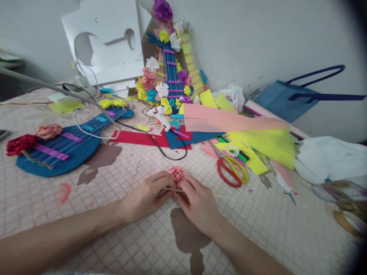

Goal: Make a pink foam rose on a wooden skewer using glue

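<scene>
Between my fingertips, low over the middle of the table, is a pink paper rose [176, 173]. My left hand [151, 193] pinches it from the left, and my right hand [197, 198] grips it from the opposite side. A thin pale stick [219, 196] runs across under the flower and sticks out to the right of my right hand. The fingers hide the flower's base, so how the stick meets it cannot be made out. Red-and-yellow-handled scissors [231, 170] lie to the right of my hands.
A blue paper guitar [61, 147] with paper roses lies left; more flower-decorated guitars [173, 72] lean at the back. A white glue gun [160, 116] with a black cord stands behind my hands. Pink and yellow paper sheets [263, 145], tape [348, 223] and a blue bag [286, 99] are right.
</scene>
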Action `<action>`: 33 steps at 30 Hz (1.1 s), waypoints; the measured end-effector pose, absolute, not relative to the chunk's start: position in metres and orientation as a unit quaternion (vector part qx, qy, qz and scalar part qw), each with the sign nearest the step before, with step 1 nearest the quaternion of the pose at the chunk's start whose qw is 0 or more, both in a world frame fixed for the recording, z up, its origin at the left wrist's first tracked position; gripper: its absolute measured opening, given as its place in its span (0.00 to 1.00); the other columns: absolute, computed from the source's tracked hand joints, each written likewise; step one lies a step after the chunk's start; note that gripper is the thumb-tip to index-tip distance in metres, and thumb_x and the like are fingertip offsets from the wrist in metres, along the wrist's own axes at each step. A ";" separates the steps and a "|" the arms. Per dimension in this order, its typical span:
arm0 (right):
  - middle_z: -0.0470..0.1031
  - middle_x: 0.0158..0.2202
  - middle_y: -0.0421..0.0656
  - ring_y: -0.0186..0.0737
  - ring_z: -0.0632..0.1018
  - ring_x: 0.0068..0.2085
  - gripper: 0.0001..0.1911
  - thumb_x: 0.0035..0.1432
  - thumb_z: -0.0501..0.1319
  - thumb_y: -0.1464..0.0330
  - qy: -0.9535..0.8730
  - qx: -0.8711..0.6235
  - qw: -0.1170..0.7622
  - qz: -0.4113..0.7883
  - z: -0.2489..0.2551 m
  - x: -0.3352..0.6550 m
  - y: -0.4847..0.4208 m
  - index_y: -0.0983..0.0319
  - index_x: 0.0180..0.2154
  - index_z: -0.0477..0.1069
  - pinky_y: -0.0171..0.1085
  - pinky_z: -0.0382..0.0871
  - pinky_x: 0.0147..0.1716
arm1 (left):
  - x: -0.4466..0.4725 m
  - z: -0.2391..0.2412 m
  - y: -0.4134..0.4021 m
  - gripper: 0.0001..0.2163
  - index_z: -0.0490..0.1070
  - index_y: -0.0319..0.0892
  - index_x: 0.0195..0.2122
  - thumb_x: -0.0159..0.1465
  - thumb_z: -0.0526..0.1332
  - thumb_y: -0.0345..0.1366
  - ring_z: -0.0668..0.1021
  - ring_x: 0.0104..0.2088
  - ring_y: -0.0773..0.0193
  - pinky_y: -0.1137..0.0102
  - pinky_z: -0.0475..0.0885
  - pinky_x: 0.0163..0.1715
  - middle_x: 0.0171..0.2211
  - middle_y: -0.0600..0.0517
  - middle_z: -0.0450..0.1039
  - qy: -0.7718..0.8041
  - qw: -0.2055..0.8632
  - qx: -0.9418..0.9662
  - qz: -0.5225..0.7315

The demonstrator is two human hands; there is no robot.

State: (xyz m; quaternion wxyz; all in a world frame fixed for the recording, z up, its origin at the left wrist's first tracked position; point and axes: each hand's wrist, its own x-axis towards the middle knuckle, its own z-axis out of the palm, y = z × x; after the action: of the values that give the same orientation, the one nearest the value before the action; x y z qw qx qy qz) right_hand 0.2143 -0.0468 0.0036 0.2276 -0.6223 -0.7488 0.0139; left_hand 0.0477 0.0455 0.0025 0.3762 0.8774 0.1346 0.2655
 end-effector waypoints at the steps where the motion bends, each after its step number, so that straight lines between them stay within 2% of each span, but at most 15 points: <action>1: 0.70 0.35 0.42 0.39 0.74 0.35 0.02 0.58 0.57 0.73 -0.748 -0.622 0.231 0.013 0.004 0.214 -0.047 0.60 0.34 0.64 0.35 0.66 0.29 | 0.048 0.002 0.045 0.07 0.68 0.40 0.39 0.64 0.54 0.24 0.73 0.39 0.66 0.70 0.70 0.39 0.37 0.50 0.69 0.136 0.376 0.878 0.265; 8: 0.70 0.35 0.42 0.39 0.74 0.35 0.06 0.56 0.55 0.76 -0.749 -0.618 0.238 0.007 0.003 0.213 -0.047 0.60 0.34 0.65 0.34 0.66 0.29 | 0.048 0.000 0.045 0.08 0.68 0.39 0.39 0.63 0.55 0.22 0.72 0.40 0.65 0.70 0.70 0.40 0.37 0.50 0.69 0.134 0.369 0.878 0.273; 21: 0.71 0.35 0.43 0.40 0.74 0.36 0.05 0.57 0.55 0.75 -0.731 -0.629 0.257 0.066 0.005 0.215 -0.048 0.60 0.36 0.65 0.36 0.67 0.32 | 0.046 0.003 0.046 0.07 0.67 0.41 0.40 0.64 0.54 0.25 0.72 0.37 0.66 0.71 0.68 0.37 0.37 0.51 0.69 0.174 0.365 0.878 0.254; 26: 0.72 0.34 0.41 0.38 0.74 0.34 0.06 0.55 0.57 0.76 -0.723 -0.643 0.244 0.068 0.003 0.211 -0.047 0.60 0.34 0.65 0.34 0.65 0.30 | 0.047 0.006 0.045 0.08 0.67 0.40 0.37 0.61 0.54 0.22 0.71 0.34 0.68 0.73 0.67 0.33 0.34 0.52 0.68 0.174 0.378 0.877 0.242; 33: 0.72 0.33 0.40 0.37 0.74 0.32 0.07 0.54 0.58 0.77 -0.719 -0.646 0.256 0.032 0.001 0.209 -0.046 0.60 0.33 0.65 0.34 0.61 0.27 | 0.048 0.006 0.043 0.10 0.67 0.41 0.39 0.61 0.54 0.21 0.72 0.35 0.67 0.73 0.68 0.34 0.35 0.52 0.69 0.172 0.382 0.876 0.240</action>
State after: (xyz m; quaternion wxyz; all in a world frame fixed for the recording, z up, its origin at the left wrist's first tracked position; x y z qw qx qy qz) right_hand 0.2094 -0.0463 0.0010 0.2560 -0.6458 -0.7186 0.0315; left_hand 0.0478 0.0429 0.0058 0.3816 0.8759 0.1716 0.2404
